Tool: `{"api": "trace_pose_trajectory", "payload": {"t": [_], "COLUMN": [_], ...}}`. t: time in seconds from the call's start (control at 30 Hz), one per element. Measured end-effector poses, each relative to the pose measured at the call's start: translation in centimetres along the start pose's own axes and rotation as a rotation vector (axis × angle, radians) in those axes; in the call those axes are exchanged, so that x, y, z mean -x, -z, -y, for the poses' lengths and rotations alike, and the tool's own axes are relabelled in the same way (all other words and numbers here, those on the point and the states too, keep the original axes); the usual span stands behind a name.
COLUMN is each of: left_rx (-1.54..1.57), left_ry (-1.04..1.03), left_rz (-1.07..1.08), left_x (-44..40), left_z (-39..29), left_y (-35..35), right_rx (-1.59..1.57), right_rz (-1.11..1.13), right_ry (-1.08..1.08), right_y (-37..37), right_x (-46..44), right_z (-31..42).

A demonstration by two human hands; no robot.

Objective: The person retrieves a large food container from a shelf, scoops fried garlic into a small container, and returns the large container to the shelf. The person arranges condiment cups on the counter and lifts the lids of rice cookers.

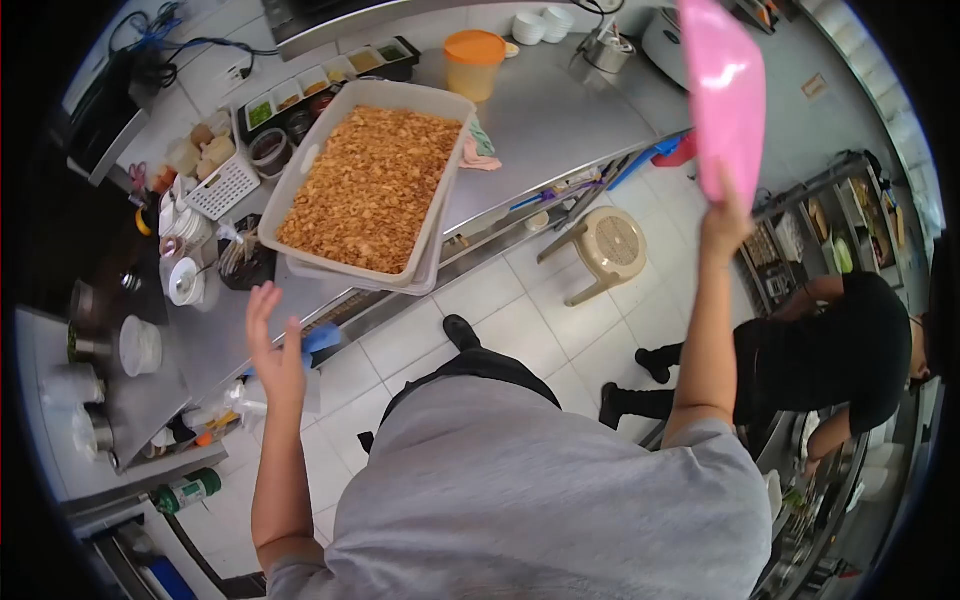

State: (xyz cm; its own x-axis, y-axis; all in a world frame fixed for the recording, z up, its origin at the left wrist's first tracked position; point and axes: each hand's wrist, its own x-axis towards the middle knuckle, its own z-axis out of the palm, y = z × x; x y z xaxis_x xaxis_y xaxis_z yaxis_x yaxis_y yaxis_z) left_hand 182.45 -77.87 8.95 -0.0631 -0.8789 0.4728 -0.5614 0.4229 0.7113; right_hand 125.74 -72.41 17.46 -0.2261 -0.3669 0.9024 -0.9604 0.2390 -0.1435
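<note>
Raised at the right, my right hand (727, 225) grips the lower end of a pink plastic piece (727, 85), flat or shallow, held up over the floor side of the counter. My left hand (278, 350) is empty, its fingers apart, just below the near-left corner of a large translucent tub (268, 225). Brown crumbly flakes (375, 190) fill that tub, which rests on another translucent container at the counter's edge. A black plastic bag (245, 262) lies beyond my left fingertips.
On the steel counter (560, 120) stand an orange-lidded container (474, 65), a white basket (224, 187) and stacked white bowls (540, 26). A beige stool (608, 246) stands on the tiled floor. At the right, another person in black (835, 350) bends near shelves and a worktop.
</note>
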Motion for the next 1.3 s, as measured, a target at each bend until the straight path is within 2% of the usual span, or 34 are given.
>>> {"api": "trace_pose_trajectory", "payload": {"t": [0.03, 0.07, 0.1, 0.17, 0.23, 0.3, 0.33, 0.4, 0.5, 0.57, 0.67, 0.77, 0.87, 0.93, 1.0, 1.07, 1.2, 1.27, 1.3], "left_rx": [-0.010, -0.022, -0.021, 0.006, 0.047, 0.095, 0.160, 0.307, 0.337, 0.328, 0.292, 0.261, 0.273, 0.276, 0.268, 0.292, 0.412, 0.480, 0.436], "left_ry": [0.007, 0.014, 0.095, 0.151, 0.230, 0.311, 0.356, 0.438, 0.493, 0.526, 0.578, 0.605, 0.614, 0.642, 0.662, 0.645, 0.558, 0.540, 0.521], "left_rz": [0.025, 0.046, 0.048, -0.026, -0.101, -0.164, -0.207, -0.305, -0.315, -0.324, -0.323, -0.327, -0.327, -0.296, -0.252, -0.202, -0.075, 0.024, 0.079], "left_x": [0.6, 1.3, 2.3, 3.0, 3.6, 4.3, 4.3, 4.0, 3.3, 2.4, 1.7, 0.8, 0.0, -0.6, -2.3, -4.7, -8.8, -10.1, -10.5], "left_z": [0.0, 0.1, 0.6, 1.1, 1.8, 3.0, 3.2, 3.2, 3.5, 3.8, 4.1, 5.1, 6.7, 8.5, 10.5, 12.0, 15.0, 17.1, 17.9], "left_y": [0.3, 0.6, 1.5, 2.2, 2.0, 1.3, 0.8, -0.7, -1.4, -1.4, -1.1, -0.7, -0.6, -0.2, 0.1, 0.4, 0.6, 1.3, 2.1], "right_rx": [0.012, -0.161, -0.085, -0.524, -0.617, -0.337, -0.645, -0.970, -0.973, -1.149, -1.229, -0.820, -0.747, -0.844, -1.034, -1.064, -1.016, -1.008, -1.020], "right_rz": [0.109, 0.356, 0.904, 0.537, 0.003, -0.044, -0.234, -0.413, -0.435, -0.339, -0.108, 0.198, 0.342, 0.344, 0.577, 0.817, 1.074, 1.190, 1.255], "right_ry": [0.133, 0.033, -0.145, -0.259, -0.456, -0.730, -0.878, -0.974, -1.351, -1.436, -1.758, -1.700, -1.224, -1.213, -0.941, -0.742, -0.328, -0.043, 0.048], "right_y": [-2.0, -3.3, -5.0, -6.7, -8.3, -6.3, -7.1, -10.8, -16.7, -24.8, -27.7, -32.7, -34.4, -31.6, -28.3, -25.4, -23.0, -23.2, -23.5], "right_x": [2.4, 5.6, 7.6, 8.3, 4.4, 0.5, -0.5, 0.1, 1.8, 6.5, 8.2, 11.1, 8.0, 2.3, -3.3, -7.0, -9.2, -8.9, -8.7], "right_z": [0.1, 0.6, 0.0, -3.4, -6.8, -4.7, -3.6, -6.7, -9.1, -16.6, -11.8, -12.4, -10.1, -1.9, 7.1, 15.0, 28.5, 34.7, 37.9]}}
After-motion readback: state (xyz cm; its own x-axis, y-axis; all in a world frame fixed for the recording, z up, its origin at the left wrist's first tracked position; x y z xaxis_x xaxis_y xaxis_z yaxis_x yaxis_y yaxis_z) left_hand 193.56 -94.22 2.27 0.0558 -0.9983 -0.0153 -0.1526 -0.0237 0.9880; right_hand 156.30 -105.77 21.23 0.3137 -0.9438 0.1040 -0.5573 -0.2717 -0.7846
